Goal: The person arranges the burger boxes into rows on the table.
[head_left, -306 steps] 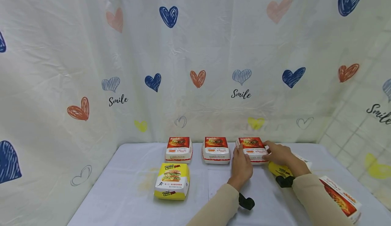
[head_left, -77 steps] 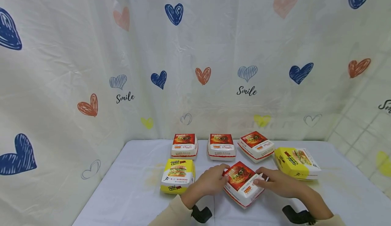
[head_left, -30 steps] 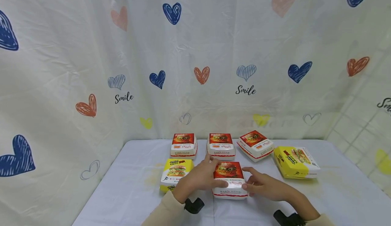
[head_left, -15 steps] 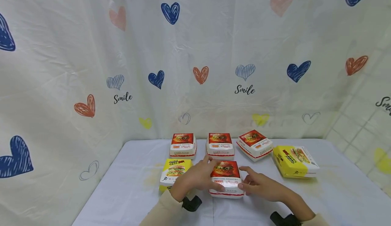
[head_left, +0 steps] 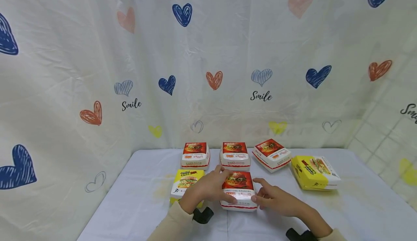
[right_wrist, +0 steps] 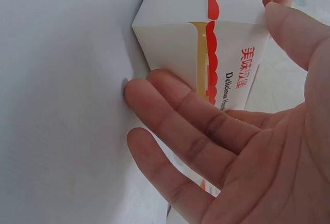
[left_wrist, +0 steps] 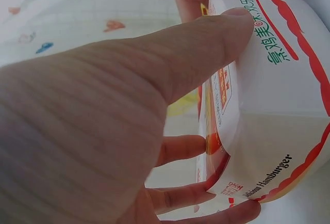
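A red-and-white burger box (head_left: 239,181) sits on the cloth in the front middle, its printed face squarely toward me. My left hand (head_left: 210,187) holds its left side, thumb over the front edge and fingers along the side of the box (left_wrist: 278,92) in the left wrist view. At the right side is my right hand (head_left: 277,198); in the right wrist view its thumb touches the upper edge of the box (right_wrist: 172,48), while its loosely extended fingers (right_wrist: 175,121) lie along the side. Left of it, partly behind my left hand, stands a yellow burger box (head_left: 187,178).
Two red-and-white boxes, one at back left (head_left: 195,156) and one at back middle (head_left: 234,156), stand straight. A third box (head_left: 272,155) stands turned at an angle. A yellow box (head_left: 315,172) lies angled on the right. A heart-printed curtain (head_left: 208,53) hangs behind the table.
Earlier my hands were on the third back box, which now stands angled. The front box came from the right, was turned straight, then slid slightly left between both hands.
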The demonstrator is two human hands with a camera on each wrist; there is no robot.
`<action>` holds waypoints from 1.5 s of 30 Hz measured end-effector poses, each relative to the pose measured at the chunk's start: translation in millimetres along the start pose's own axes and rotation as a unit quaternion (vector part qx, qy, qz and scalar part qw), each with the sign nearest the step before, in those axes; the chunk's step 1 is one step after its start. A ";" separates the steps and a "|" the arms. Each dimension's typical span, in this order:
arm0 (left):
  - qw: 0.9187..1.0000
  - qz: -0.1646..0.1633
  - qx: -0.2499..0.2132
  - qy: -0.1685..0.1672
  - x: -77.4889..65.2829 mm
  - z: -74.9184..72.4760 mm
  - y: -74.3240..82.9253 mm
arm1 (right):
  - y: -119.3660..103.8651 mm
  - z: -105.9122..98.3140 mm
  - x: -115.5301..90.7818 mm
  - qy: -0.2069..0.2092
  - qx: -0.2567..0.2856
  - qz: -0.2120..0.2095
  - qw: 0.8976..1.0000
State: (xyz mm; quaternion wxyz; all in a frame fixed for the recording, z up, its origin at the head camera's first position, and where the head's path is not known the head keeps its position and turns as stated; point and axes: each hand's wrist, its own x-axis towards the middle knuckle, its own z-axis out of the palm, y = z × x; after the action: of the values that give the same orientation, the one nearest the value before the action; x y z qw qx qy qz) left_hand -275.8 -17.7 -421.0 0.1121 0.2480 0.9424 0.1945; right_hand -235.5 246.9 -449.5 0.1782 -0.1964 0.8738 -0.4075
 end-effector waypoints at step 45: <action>0.959 0.139 -0.133 0.209 -0.8 -0.8 60.2 | 13.5 -68.0 -34.8 0.127 -0.051 0.051 0.989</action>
State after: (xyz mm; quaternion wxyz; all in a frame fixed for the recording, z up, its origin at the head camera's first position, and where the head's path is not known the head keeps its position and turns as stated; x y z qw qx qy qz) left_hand -249.8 29.9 -394.8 -0.0836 0.3130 0.8669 0.3788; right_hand -240.4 315.6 -413.7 0.0761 -0.1068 0.9181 -0.3740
